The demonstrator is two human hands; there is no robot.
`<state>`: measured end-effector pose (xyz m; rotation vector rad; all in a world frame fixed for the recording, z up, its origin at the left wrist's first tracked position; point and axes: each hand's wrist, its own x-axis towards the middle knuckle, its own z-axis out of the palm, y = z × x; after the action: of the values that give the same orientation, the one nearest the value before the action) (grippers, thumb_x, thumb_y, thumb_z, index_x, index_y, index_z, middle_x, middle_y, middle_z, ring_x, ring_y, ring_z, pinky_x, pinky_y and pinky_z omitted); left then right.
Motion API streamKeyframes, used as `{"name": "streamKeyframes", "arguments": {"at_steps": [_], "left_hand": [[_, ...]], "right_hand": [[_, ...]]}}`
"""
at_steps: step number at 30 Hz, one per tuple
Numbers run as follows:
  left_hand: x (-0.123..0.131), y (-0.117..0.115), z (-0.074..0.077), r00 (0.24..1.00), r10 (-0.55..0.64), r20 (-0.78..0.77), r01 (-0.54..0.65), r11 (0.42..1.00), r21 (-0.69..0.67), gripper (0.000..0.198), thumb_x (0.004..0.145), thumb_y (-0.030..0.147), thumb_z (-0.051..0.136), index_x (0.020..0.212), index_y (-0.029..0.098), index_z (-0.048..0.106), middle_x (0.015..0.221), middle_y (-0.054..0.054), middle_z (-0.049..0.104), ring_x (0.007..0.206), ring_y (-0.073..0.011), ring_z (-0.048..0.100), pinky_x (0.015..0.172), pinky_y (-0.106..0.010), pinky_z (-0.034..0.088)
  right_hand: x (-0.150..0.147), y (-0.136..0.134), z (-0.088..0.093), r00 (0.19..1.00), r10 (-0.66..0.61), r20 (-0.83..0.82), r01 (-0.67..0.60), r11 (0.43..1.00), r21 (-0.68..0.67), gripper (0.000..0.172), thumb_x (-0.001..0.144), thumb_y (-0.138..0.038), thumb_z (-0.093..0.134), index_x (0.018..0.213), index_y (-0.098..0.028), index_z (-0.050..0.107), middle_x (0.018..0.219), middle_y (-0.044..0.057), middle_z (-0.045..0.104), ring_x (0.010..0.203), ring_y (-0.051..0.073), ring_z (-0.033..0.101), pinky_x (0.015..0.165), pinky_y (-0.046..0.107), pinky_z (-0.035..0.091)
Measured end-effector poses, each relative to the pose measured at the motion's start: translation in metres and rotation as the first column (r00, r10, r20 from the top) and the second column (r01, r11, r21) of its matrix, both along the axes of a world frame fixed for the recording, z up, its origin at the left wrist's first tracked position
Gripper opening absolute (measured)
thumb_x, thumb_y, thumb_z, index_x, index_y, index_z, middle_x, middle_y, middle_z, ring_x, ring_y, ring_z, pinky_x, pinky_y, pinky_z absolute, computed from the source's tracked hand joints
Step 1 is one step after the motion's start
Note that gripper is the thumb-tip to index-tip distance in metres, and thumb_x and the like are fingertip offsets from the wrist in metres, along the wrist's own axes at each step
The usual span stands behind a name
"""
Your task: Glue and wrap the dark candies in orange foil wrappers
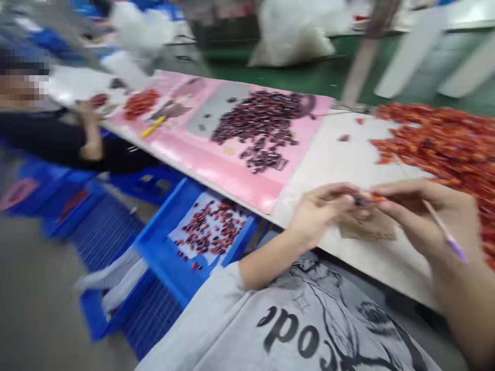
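My left hand (319, 212) pinches a small dark piece (359, 199) above the table's front edge. Close against it, my right hand (429, 208) pinches a small orange-red piece (377, 197) between thumb and fingertips. The two pieces meet or nearly meet; blur hides their exact kind. A thin white stick with a purple tip (456, 248) is also tucked in my right hand, slanting out past the knuckles. Below my fingers lies a brown cardboard-like piece (367, 230). A big heap of orange-red pieces (444, 144) spreads on the table beyond and right of my right hand.
On a pink sheet (240, 180) to the left lie many dark glossy pieces (263, 118) and a yellow-handled tool (153, 126). A blue tray (158, 239) with mixed red and dark pieces sits below the table edge. A co-worker's arm (91, 131) reaches in at far left.
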<state>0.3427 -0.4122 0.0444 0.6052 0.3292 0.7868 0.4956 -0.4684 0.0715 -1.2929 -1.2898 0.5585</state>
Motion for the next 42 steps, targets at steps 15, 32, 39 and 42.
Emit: {"name": "streamKeyframes", "arguments": {"at_steps": [15, 32, 39, 42], "left_hand": [[0.010, -0.023, -0.004, 0.910, 0.392, -0.137, -0.315, 0.866, 0.388, 0.017, 0.068, 0.031, 0.090, 0.083, 0.030, 0.082, 0.083, 0.003, 0.080, 0.081, -0.0090, 0.074, 0.078, -0.020, 0.061], [0.004, 0.000, -0.020, 0.792, 0.584, 0.176, -0.374, 0.238, 0.896, 0.009, 0.088, 0.025, 0.073, 0.096, 0.020, 0.074, 0.079, 0.000, 0.074, 0.074, -0.0098, 0.070, 0.067, -0.020, 0.059], [0.008, -0.004, -0.017, 0.764, 0.611, 0.207, -0.391, 0.184, 0.902, 0.006, 0.088, 0.022, 0.073, 0.094, 0.021, 0.073, 0.077, 0.002, 0.072, 0.070, -0.0089, 0.068, 0.063, -0.019, 0.056], [0.005, 0.001, -0.016, 0.797, 0.578, 0.174, -0.351, 0.209, 0.913, 0.014, 0.089, 0.025, 0.072, 0.103, 0.022, 0.072, 0.085, 0.000, 0.073, 0.078, -0.0100, 0.070, 0.069, -0.020, 0.056]], "right_hand": [[-0.008, -0.030, -0.005, 0.916, -0.091, 0.391, -0.077, 0.916, 0.394, 0.026, 0.083, -0.014, 0.079, 0.107, -0.021, 0.073, 0.104, 0.010, 0.077, 0.094, 0.023, 0.076, 0.079, 0.036, 0.066], [-0.027, -0.026, -0.015, 0.918, -0.182, 0.354, 0.007, 0.897, 0.442, 0.024, 0.082, 0.001, 0.071, 0.093, -0.020, 0.067, 0.086, 0.009, 0.073, 0.078, 0.019, 0.073, 0.061, 0.032, 0.062], [-0.023, -0.027, -0.014, 0.943, -0.126, 0.306, -0.020, 0.901, 0.433, 0.024, 0.084, -0.002, 0.071, 0.096, -0.023, 0.068, 0.088, 0.005, 0.074, 0.079, 0.018, 0.073, 0.062, 0.030, 0.061], [-0.020, -0.024, -0.015, 0.945, -0.150, 0.289, 0.001, 0.890, 0.457, 0.022, 0.085, -0.006, 0.073, 0.098, -0.024, 0.069, 0.092, 0.006, 0.076, 0.081, 0.017, 0.074, 0.062, 0.028, 0.062]]}}
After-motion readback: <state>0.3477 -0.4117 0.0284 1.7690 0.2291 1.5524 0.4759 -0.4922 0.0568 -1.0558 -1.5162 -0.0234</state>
